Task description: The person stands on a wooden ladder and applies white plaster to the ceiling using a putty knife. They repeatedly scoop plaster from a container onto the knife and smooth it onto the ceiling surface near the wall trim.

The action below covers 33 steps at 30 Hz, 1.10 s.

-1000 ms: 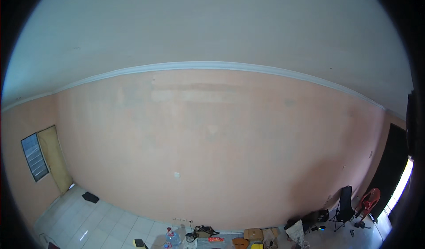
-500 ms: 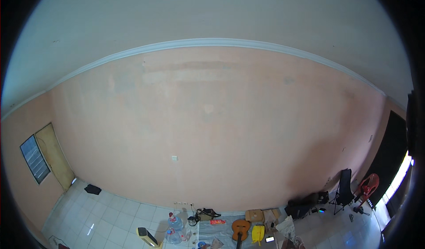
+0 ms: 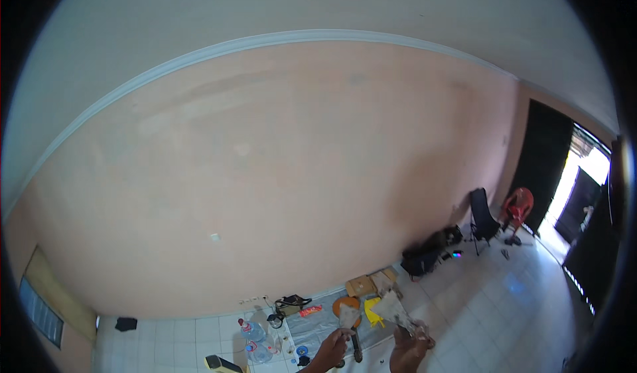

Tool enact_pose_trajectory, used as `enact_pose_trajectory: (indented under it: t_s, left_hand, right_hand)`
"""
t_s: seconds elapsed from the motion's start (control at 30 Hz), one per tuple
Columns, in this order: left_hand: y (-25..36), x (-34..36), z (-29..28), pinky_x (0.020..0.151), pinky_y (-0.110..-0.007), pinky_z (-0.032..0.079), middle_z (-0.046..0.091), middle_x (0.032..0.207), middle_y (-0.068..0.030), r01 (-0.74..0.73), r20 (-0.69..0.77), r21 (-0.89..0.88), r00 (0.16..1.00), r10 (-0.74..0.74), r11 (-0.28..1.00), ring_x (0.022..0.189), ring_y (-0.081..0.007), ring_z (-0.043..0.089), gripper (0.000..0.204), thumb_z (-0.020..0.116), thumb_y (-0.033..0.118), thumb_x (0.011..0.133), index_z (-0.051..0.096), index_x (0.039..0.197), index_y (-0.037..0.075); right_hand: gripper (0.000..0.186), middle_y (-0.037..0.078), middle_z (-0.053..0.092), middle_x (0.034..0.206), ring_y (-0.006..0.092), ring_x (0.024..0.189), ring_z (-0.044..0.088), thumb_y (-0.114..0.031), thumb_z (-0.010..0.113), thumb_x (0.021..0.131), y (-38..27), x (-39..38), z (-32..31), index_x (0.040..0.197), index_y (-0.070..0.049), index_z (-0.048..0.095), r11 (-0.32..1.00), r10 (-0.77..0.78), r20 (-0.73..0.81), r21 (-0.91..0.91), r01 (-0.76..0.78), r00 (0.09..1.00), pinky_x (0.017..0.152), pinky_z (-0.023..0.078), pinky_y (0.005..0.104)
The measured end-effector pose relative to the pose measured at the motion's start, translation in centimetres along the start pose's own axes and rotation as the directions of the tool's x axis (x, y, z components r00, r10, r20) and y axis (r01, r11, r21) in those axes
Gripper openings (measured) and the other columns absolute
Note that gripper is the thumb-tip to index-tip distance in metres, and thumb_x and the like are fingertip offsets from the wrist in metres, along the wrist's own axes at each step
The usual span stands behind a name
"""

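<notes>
My left hand (image 3: 335, 348) is closed at the lower edge, its fingers around the narrow end of a greyish, fan-shaped scraper-like piece (image 3: 348, 316). The wide end of that piece overlaps the brown guitar (image 3: 344, 301) on the floor behind it. To the right, my right hand (image 3: 409, 352) is closed on a larger, pale, stained flat piece (image 3: 391, 308), which points up and left. Its exact kind is unclear. A yellow bag-like thing (image 3: 373, 312) shows between the two held pieces, farther off.
A grey sheet (image 3: 305, 326) lies along the pink wall (image 3: 298, 174). Near it are large water bottles (image 3: 252, 330), a glass jar (image 3: 275, 320), a black-strapped bag (image 3: 292, 302) and cardboard boxes (image 3: 360, 285). Dark bags (image 3: 424, 259), a black folding chair (image 3: 483, 214) and a red chair (image 3: 517, 206) stand toward the bright doorway (image 3: 574, 174).
The view has turned right and tilted, showing more of the doorway. Both hands now show clearly, and the two held pieces, earlier at the lower edge, are higher in the picture.
</notes>
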State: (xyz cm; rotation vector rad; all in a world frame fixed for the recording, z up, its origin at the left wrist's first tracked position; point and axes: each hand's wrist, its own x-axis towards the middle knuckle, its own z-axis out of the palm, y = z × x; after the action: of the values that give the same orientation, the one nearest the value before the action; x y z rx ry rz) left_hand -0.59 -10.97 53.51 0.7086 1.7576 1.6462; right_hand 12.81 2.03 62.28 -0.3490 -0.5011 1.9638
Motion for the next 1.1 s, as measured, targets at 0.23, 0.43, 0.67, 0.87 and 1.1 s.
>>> enact_pose_trajectory:
  t_s: [0.23,0.43,0.67,0.87,1.1]
  left_hand:
    - [8.8,0.6,4.7,0.066,-0.026,0.046,0.055,0.088,-0.0058,0.032,0.094,-0.071,0.995,-0.026,0.997,0.075,-0.0105,0.055,0.035,0.058,0.030,0.095,0.058,0.117,0.003]
    - [11.0,1.9,6.7,0.056,-0.025,0.042,0.056,0.079,-0.0018,-0.292,-0.050,0.002,0.955,0.291,0.956,0.065,-0.0082,0.049,0.024,0.062,0.026,0.092,0.062,0.092,0.002]
    - [9.8,4.5,6.4,0.059,-0.027,0.044,0.059,0.073,-0.0041,-0.102,-0.064,0.064,0.992,0.106,0.993,0.067,-0.0098,0.054,0.026,0.062,0.023,0.091,0.060,0.082,-0.002]
    - [8.9,3.8,7.0,0.063,-0.025,0.044,0.057,0.079,-0.0026,-0.260,-0.030,0.030,0.965,0.261,0.965,0.072,-0.0078,0.052,0.026,0.057,0.027,0.096,0.056,0.092,0.001]
    - [9.5,4.4,6.1,0.065,-0.026,0.045,0.059,0.084,-0.0010,-0.010,-0.004,-0.369,1.000,0.009,0.929,0.075,-0.0077,0.054,0.028,0.046,0.030,0.101,0.056,0.098,0.004]
  right_hand:
    - [0.020,0.006,0.058,0.098,0.0201,0.089,0.064,-0.012,0.062,0.089,2.0,-0.6,0.5,0.105,-0.010,0.051,0.995,-0.095,-0.053,-0.026,0.094,0.994,0.077,0.057,0.0310]
    - [0.021,0.005,0.059,0.096,0.0198,0.090,0.061,-0.012,0.064,0.089,3.1,-0.6,1.9,0.106,-0.009,0.052,0.998,-0.043,-0.165,-0.046,0.036,0.985,0.084,0.052,0.0359]
    - [0.012,0.005,0.060,0.101,0.0150,0.092,0.060,-0.006,0.060,0.092,3.3,-0.1,2.6,0.104,-0.006,0.057,1.000,-0.023,-0.040,-0.001,0.023,0.999,0.081,0.050,0.0294]
    - [0.019,0.007,0.061,0.104,0.0171,0.099,0.058,-0.016,0.060,0.094,3.9,0.2,2.0,0.109,-0.004,0.058,0.991,0.123,-0.001,0.047,-0.123,0.992,0.087,0.048,0.0313]
    - [0.036,0.012,0.059,0.119,0.0224,0.109,0.057,-0.030,0.052,0.098,3.6,0.0,2.4,0.122,-0.003,0.055,0.973,0.070,0.161,-0.227,-0.032,0.985,0.095,0.046,0.0373]
